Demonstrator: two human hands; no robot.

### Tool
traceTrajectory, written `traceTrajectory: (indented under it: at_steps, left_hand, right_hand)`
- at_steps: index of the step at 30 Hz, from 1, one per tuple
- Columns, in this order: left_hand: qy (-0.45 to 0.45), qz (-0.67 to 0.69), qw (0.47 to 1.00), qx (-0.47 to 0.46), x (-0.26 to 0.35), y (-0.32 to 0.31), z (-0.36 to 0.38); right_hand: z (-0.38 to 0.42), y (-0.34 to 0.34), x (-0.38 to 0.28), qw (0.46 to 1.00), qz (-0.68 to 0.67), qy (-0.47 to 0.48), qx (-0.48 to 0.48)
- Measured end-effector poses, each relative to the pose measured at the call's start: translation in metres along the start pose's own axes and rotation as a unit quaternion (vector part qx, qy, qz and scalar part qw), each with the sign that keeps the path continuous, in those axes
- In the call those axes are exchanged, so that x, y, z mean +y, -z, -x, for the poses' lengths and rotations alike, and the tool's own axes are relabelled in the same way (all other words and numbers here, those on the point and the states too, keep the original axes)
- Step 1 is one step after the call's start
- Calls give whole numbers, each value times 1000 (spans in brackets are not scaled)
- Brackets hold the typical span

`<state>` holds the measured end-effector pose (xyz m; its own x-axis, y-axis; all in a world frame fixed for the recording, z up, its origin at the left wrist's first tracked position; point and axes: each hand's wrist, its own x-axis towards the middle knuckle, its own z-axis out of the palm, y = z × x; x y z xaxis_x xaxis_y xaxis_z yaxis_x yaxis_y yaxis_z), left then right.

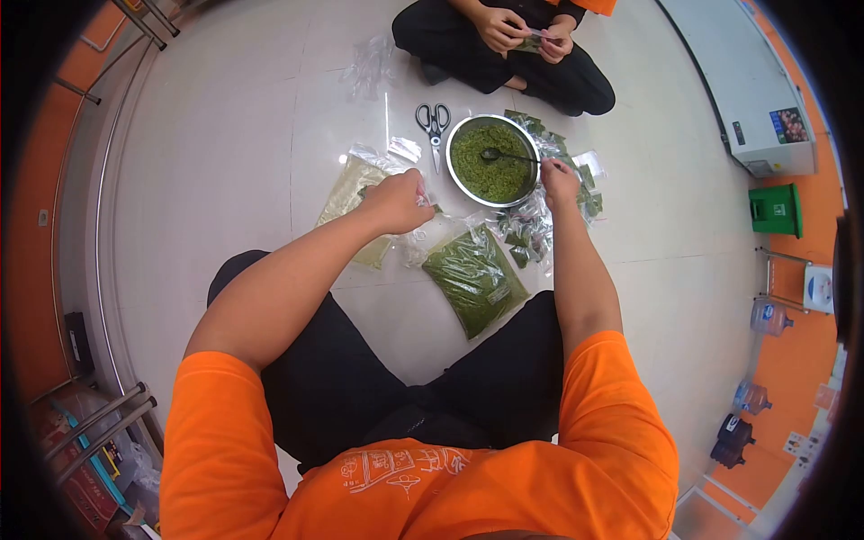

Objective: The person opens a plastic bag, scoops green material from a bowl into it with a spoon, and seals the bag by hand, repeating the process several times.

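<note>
My right hand [560, 184] is closed on the handle of a dark spoon [513, 157]. The spoon's bowl rests in a chunky green mixture [481, 178] that fills much of a round steel bowl [456, 183]. Left of the bowl, my left hand [399, 202] pinches what looks like a small clear plastic bag [427, 203]; its lower part is hard to make out. Under and beside that hand lies a large clear bag of pale contents [346, 193]. A big bag of green contents [477, 279] lies nearer my legs.
Black-handled scissors [434, 126] lie left of the bowl. Several small green-filled packets [589, 202] are spread on its right. Across from me a seated person's hands [531, 34] hold a small packet. A white freezer [765, 135] and green bin [776, 211] stand at right.
</note>
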<state>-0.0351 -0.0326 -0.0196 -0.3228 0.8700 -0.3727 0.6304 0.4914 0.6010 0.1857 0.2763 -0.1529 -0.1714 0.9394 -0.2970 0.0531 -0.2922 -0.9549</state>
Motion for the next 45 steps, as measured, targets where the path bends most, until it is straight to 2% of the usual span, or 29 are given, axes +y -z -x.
traceTrajectory:
  at_steps: [2,5,6,9,10,12,13,14,16,17,18,19,24,28,32,35,38,43,45]
  left_hand:
    - [5,3,1000,-6,-1,2,0]
    - [9,0,1000,-7,-4,0,-3]
    - [10,-2,1000,-5,-5,0,-5]
    - [15,-14,1000,-4,-1,1,-9]
    - [-1,27,999,30,2,4,-13]
    - [-17,115,988,98,6,11,-22]
    - [-52,161,968,186,16,18,-22]
    - [-98,214,940,249,23,26,-26]
    - [-146,232,910,309,30,41,-30]
    - [-130,232,915,305,30,44,-31]
    - [-119,228,918,301,31,49,-33]
    - [-111,223,922,297,26,52,-34]
    - [15,156,961,229,11,50,-34]
    - [64,128,969,202,4,46,-36]
    - [51,120,966,224,6,45,-33]
    - [46,121,966,222,8,46,-31]
    - [35,125,967,218,4,41,-34]
    - [47,113,970,211,4,38,-37]
    - [55,114,970,208,5,37,-37]
  right_hand:
    - [4,-14,-7,998,-49,4,-49]
    - [24,-36,-20,984,153,50,-78]
    - [37,-45,-27,967,221,99,-74]
    - [50,-49,-49,879,419,220,-65]
    - [49,-48,-53,871,431,232,-48]
    - [51,-44,-56,841,440,314,-6]
    - [54,-43,-51,824,444,352,5]
    - [59,-43,-47,828,451,332,-19]
    - [61,-46,-32,832,454,308,-77]
    - [59,-46,-22,832,452,303,-108]
    - [51,-43,-8,807,457,353,-122]
    - [71,-50,-22,837,447,282,-142]
    - [74,-48,-29,868,417,245,-115]
    - [71,-51,-17,892,364,217,-158]
    - [68,-54,-8,923,311,182,-136]
    - [65,-54,-9,964,227,100,-100]
    - [58,-44,-7,995,65,-28,-74]
    - [27,-17,12,979,-134,-147,-35]
    - [21,-11,14,976,-135,-167,-36]
